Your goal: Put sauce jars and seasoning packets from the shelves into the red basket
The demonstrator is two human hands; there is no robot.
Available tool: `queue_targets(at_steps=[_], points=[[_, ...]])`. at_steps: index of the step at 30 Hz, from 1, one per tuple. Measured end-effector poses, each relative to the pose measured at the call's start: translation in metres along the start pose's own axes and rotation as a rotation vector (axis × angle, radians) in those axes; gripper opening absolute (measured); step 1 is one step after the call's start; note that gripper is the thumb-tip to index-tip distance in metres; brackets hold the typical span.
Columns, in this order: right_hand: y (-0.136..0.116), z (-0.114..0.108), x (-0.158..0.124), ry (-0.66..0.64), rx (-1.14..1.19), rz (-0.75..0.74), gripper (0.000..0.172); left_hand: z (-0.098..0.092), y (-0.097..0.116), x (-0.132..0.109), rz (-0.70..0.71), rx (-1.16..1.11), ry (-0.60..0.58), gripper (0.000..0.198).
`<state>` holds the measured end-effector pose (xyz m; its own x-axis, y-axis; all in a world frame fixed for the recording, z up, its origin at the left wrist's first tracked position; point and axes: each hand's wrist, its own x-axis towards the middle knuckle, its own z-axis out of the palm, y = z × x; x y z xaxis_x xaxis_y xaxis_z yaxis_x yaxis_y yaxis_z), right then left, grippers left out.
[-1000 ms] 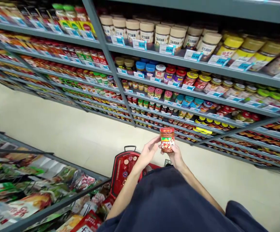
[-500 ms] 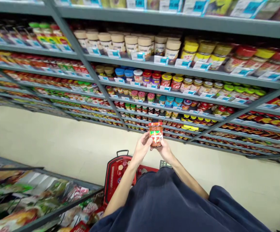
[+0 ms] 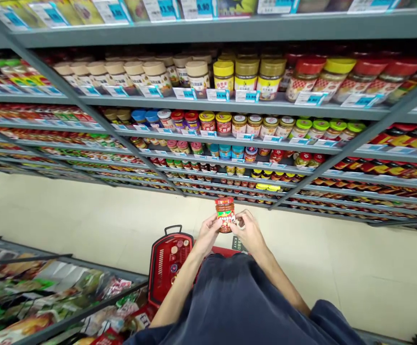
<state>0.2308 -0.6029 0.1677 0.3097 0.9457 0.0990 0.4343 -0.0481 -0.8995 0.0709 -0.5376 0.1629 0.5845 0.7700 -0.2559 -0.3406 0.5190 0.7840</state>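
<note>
Between my two hands, in front of my chest, is a small sauce jar with a red lid and a red, green and white label facing me. It stands nearly upright. My left hand closes on its left side, thumb against the lower label. On the other side, my right hand pinches the lower right of the jar, its fingers curled. Below and left of my hands sits a red shopping basket with a black rim and several round-lidded items in it.
A long grey shelf unit full of jars with price tags runs across in front. At lower left, a display bin holds bagged goods. Pale floor lies between them, with a dark EXIT sign by my right wrist.
The view has turned to the right and the shelves appear shifted left. The jar sits slightly lower in view, and my right hand's fingers have curled more at its side.
</note>
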Motion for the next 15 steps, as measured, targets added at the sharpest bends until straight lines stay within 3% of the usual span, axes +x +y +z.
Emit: queue_targets(at_steps=[3,8,12,15], points=[[0.019,-0.018,-0.008,0.047,0.114,0.069,0.037,0.01,-0.015,0.002,-0.035,0.051,0.043,0.049],[0.045,-0.032,-0.015,-0.071,0.501,0.178,0.054,0.023,-0.038,-0.003,-0.124,0.109,0.032,0.053],[0.053,-0.034,-0.015,-0.143,0.534,0.235,0.063,0.023,-0.048,-0.007,-0.158,0.105,0.041,0.055],[0.051,-0.028,-0.013,-0.191,0.511,0.253,0.072,0.012,-0.048,-0.009,-0.178,0.088,0.034,0.054]])
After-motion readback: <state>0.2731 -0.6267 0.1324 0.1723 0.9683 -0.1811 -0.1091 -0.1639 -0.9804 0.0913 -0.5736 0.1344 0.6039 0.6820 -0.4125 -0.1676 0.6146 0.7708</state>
